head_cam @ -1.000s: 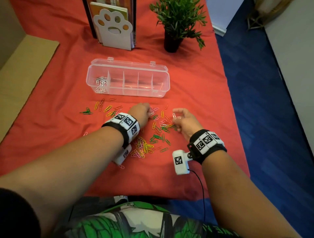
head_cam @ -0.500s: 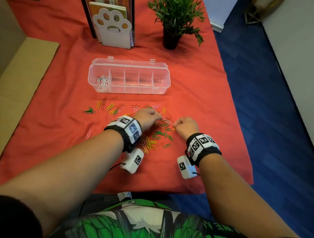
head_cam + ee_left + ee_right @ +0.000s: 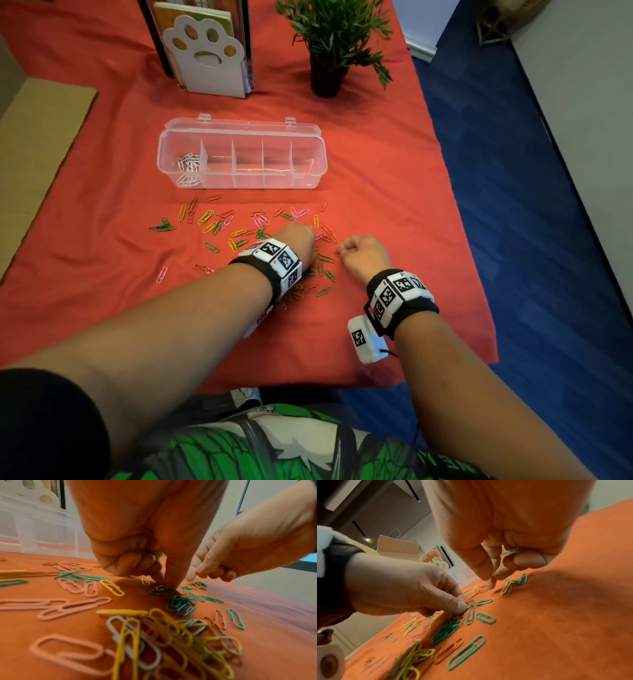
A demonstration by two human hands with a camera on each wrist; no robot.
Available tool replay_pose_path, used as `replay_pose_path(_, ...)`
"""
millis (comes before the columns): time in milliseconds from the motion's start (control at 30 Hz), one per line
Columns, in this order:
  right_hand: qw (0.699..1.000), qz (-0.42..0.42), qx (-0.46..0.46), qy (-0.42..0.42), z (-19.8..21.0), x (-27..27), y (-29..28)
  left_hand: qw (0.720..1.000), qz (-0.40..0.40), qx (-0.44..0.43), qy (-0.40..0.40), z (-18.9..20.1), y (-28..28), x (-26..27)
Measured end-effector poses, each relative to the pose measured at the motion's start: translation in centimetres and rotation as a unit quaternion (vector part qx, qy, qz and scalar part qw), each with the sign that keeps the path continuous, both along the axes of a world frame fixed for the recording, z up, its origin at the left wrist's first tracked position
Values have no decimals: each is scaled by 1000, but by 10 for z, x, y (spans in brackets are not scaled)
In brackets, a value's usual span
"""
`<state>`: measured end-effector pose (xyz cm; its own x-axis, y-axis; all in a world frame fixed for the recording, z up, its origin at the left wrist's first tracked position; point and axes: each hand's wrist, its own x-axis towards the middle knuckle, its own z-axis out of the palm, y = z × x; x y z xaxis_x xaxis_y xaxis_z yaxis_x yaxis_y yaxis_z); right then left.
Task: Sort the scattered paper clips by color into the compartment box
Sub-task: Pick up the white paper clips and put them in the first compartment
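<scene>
Green, yellow, pink and orange paper clips (image 3: 239, 233) lie scattered on the red cloth in front of the clear compartment box (image 3: 318, 161). Its leftmost compartment holds white clips (image 3: 188, 164). My left hand (image 3: 310, 236) is down among the clips. In the left wrist view my left hand (image 3: 167, 585) pinches thumb against forefinger on a small clip beside a green cluster (image 3: 181, 601), its other fingers curled. My right hand (image 3: 342, 248) is balled just to its right. In the right wrist view my right hand (image 3: 491, 580) keeps a white clip (image 3: 511, 552) under its curled fingers, thumb and forefinger pointing at the cloth.
A heap of yellow clips (image 3: 163, 628) lies under my left wrist. A paw-shaped white book stand (image 3: 205, 58) and a potted plant (image 3: 332, 44) stand behind the box. The cloth's right edge (image 3: 472, 274) drops to a blue floor.
My right hand has curled from loosely spread fingers into a fist. My left hand has slid a little nearer and to the right, onto the green clips.
</scene>
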<state>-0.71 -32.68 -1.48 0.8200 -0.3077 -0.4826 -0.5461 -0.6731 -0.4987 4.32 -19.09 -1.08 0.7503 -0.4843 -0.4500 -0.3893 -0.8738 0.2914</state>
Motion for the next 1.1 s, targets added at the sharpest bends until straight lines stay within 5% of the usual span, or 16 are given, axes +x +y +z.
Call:
replay_pose_path(167, 998, 57, 21, -17, -4, -5, 21, 1000, 9, -3, 4, -5, 25, -10)
replay_pose_path(333, 989, 141, -31, -35, -4, -7, 42, 993, 101, -52, 45, -6, 60, -15)
replay_pose_path(600, 979, 189, -24, -75, -1, 2, 77, 965, 212, -155, -25, -5, 100, -17)
replay_pose_path(900, 982, 180, -49, -2, -2, -4, 60, 984, 148, -89, 38, -10, 102, -25)
replay_pose_path(1100, 982, 172, -45, -55, -4, -1, 78, 978, 159, -138, 7, -6, 99, -27)
